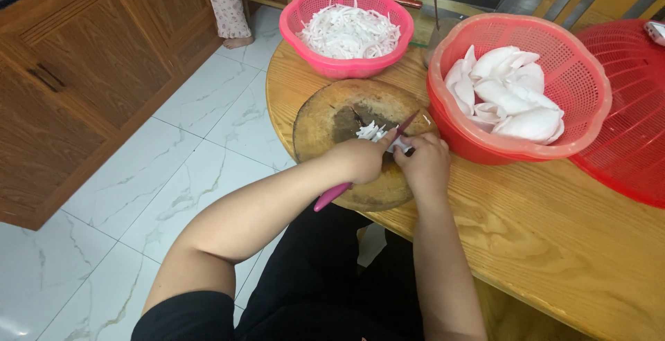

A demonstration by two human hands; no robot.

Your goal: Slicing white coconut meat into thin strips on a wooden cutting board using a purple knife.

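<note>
Left hand (360, 159) gripping a pink-handled knife (360, 168), right hand (424, 164) pinning white pieces (374, 132) on the round board (325, 123) overhanging the table edge (277, 105); baskets (346, 19) holding more.

Person wears a black short-sleeved top; the sleeve (183, 313) ends above the elbow. Black garment covers the lap (325, 272). Both forearms are bare. Left hand (360, 159) and right hand (424, 164): no gloves, rings or watch visible.

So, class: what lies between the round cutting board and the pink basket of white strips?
In the head view, only bare wooden table separates the cutting board from the pink basket; nothing else lies on that stretch.
</note>
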